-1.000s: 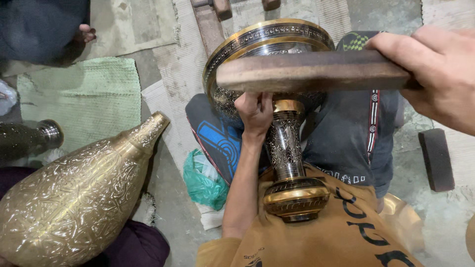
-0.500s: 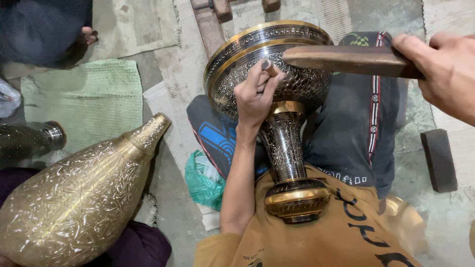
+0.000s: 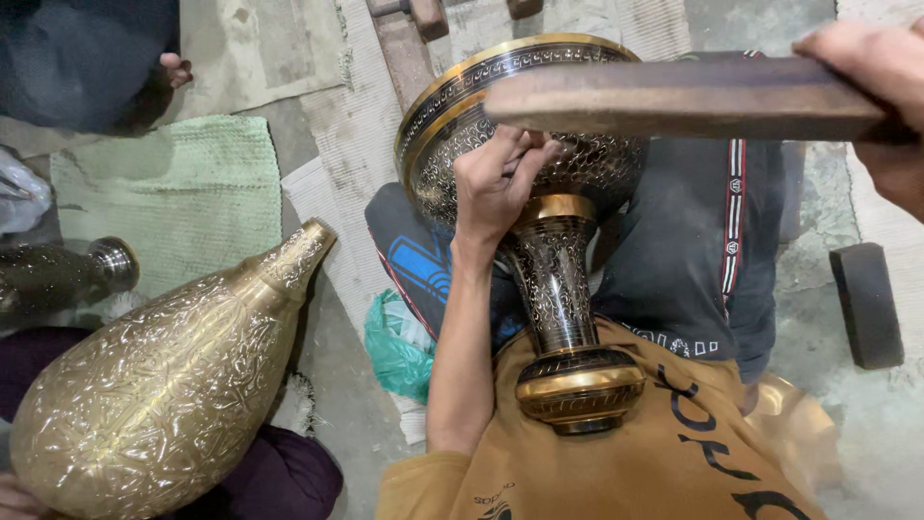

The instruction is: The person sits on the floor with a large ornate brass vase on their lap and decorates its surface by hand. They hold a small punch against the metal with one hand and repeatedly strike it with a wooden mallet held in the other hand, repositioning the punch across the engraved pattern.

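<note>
A tall engraved brass and black goblet-shaped vase (image 3: 556,289) lies against my chest, its wide bowl (image 3: 433,116) pointing away and its round base (image 3: 577,387) on my orange shirt. My left hand (image 3: 493,188) is pinched on a small punch pressed to the bowl's side; the tool is almost hidden by my fingers. My right hand (image 3: 881,91) grips a flat brown wooden bar (image 3: 674,98), which lies across the bowl just above my left fingers.
A large embossed brass flask (image 3: 164,385) rests on another person's purple lap at the lower left. A dark metal vessel (image 3: 58,277), a green mat (image 3: 183,193), a green plastic bag (image 3: 399,345) and a dark block (image 3: 866,303) lie around. Someone's foot (image 3: 175,69) shows at the top left.
The wooden bar swung off to the right half a second ago and is now back over my left fingers. My left hand stays on the bowl.
</note>
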`<action>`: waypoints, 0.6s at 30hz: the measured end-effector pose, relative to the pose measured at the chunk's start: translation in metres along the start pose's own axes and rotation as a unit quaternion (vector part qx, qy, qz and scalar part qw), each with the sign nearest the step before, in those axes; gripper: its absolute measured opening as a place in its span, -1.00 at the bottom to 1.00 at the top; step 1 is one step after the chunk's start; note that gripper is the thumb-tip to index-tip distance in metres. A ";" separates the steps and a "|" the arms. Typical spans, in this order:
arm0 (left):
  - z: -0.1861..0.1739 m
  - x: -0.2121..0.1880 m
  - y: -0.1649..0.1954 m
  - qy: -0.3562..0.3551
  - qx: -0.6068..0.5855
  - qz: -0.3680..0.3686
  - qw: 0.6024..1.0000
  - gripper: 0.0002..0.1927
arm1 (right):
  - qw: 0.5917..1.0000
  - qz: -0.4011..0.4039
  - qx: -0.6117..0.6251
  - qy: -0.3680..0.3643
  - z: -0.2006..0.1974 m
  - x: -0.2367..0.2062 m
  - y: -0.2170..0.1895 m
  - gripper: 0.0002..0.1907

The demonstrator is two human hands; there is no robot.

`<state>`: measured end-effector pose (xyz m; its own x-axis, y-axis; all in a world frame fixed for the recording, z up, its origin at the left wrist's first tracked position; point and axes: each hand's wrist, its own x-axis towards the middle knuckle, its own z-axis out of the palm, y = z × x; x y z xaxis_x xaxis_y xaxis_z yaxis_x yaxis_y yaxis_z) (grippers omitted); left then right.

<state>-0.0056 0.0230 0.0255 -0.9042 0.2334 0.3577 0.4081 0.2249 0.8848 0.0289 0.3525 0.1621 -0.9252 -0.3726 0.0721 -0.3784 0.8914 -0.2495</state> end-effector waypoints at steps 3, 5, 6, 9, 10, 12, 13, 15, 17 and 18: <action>-0.001 0.001 0.001 0.023 -0.001 0.022 0.999 -0.59 | 0.999 0.020 -0.025 -0.022 -0.001 -0.004 -0.004 -0.40; -0.003 0.001 0.002 0.003 0.001 0.016 1.000 -0.72 | 0.998 0.028 -0.037 -0.033 -0.001 -0.009 -0.009 -0.40; -0.003 0.001 0.002 -0.008 0.002 0.014 1.000 -0.77 | 0.998 0.035 -0.026 -0.035 0.001 -0.009 -0.010 -0.40; 0.001 0.002 0.003 0.040 -0.029 0.023 0.999 -0.57 | 0.997 0.059 0.007 -0.044 0.009 -0.007 -0.010 -0.38; 0.000 0.003 0.003 0.037 -0.024 0.034 0.998 -0.55 | 0.996 0.066 -0.001 -0.053 0.012 -0.005 -0.009 -0.38; 0.001 0.004 0.003 0.032 -0.014 0.057 0.998 -0.52 | 0.989 0.077 -0.092 -0.084 0.014 -0.003 -0.007 -0.40; 0.001 0.005 0.003 0.036 -0.005 0.057 0.998 -0.52 | 0.993 0.070 -0.062 -0.069 0.015 -0.003 -0.007 -0.39; 0.001 0.003 0.003 0.043 0.011 0.057 0.997 -0.52 | 0.998 0.055 0.021 -0.036 0.010 -0.004 -0.007 -0.41; 0.001 0.001 0.004 0.044 -0.006 0.042 0.998 -0.53 | 0.989 0.033 0.146 0.005 0.008 -0.004 -0.011 -0.44; 0.000 0.000 0.004 0.043 -0.015 0.033 0.998 -0.53 | 0.991 0.027 0.134 0.004 0.005 -0.002 -0.012 -0.44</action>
<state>-0.0039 0.0243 0.0288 -0.8834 0.1638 0.4391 0.4646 0.1821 0.8666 0.0359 0.3414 0.1599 -0.9448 -0.3223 0.0588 -0.3072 0.8091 -0.5011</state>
